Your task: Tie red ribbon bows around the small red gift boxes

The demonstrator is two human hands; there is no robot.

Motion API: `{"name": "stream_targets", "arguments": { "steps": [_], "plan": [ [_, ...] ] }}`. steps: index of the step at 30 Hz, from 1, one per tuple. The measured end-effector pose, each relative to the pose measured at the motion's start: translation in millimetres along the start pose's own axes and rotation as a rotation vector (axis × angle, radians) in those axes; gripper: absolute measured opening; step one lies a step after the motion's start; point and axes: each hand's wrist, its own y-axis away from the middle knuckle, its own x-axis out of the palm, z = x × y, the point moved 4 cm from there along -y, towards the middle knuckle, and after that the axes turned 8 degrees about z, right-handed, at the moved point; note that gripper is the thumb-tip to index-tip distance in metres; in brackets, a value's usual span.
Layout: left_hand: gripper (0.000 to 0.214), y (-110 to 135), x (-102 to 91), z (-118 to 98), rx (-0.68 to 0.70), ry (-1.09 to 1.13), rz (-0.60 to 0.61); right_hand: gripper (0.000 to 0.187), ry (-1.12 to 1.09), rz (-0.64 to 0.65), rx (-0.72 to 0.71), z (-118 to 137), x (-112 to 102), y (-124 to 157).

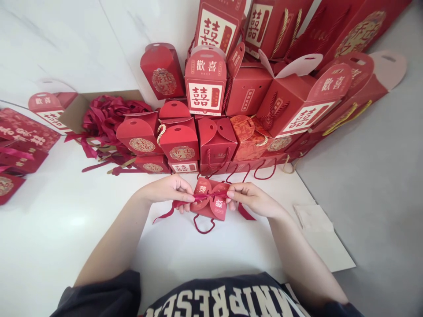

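In front of me on the white table lies a small red gift box (pixel 218 209) with rounded flaps folded over its top and a dark red cord handle (pixel 204 230) at its near side. A crimson ribbon (pixel 214 194) runs across the flaps and crosses at the middle. My left hand (pixel 173 193) pinches the ribbon at the box's left side, and one loose tail hangs toward the table. On the right, my right hand (pixel 247 198) pinches the other side of the ribbon, its tail lying below the fingers.
Stacked red gift boxes (pixel 180 143) fill the back of the white table (pixel 158 259). A cardboard box of loose crimson ribbons (pixel 112 116) stands at the back left. More red boxes (pixel 24 156) lie at far left. White tissue (pixel 313 217) lies near the right edge.
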Motion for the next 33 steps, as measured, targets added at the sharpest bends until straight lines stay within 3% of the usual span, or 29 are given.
{"name": "stream_targets", "arguments": {
  "steps": [7, 11, 17, 21, 24, 28, 33],
  "plan": [
    [0.014, 5.9, -11.7, 14.4, -0.116, 0.048, 0.056, 0.034, 0.062, -0.024, 0.043, -8.4, -11.2, -0.3],
    [0.011, 6.9, -16.2, 21.4, -0.088, 0.061, 0.152, 0.033, 0.028, 0.001, 0.078, -13.9, -12.7, -0.1],
    [0.012, 1.6, -14.6, 1.6, 0.27, -0.058, -0.01, 0.03, 0.056, 0.052, 0.055, -14.7, -15.0, 1.1],
    [0.018, -10.5, -0.9, -3.5, 0.396, 0.077, -0.035, 0.027, 0.071, 0.088, 0.059, -14.6, -15.9, 3.2],
    [0.019, -18.9, 7.1, 0.1, 0.373, 0.24, -0.067, 0.019, 0.042, 0.06, -0.092, -6.7, -15.4, 5.2],
    [0.021, -23.4, 14.5, -0.1, 0.284, 0.262, -0.114, 0.009, 0.04, -0.004, -0.339, 7.0, -10.5, 6.1],
    [0.02, -23.4, 18.2, -5.4, 0.232, 0.176, -0.173, 0.012, 0.099, 0.056, -0.338, 12.6, 6.9, 0.4]
  ]
}}
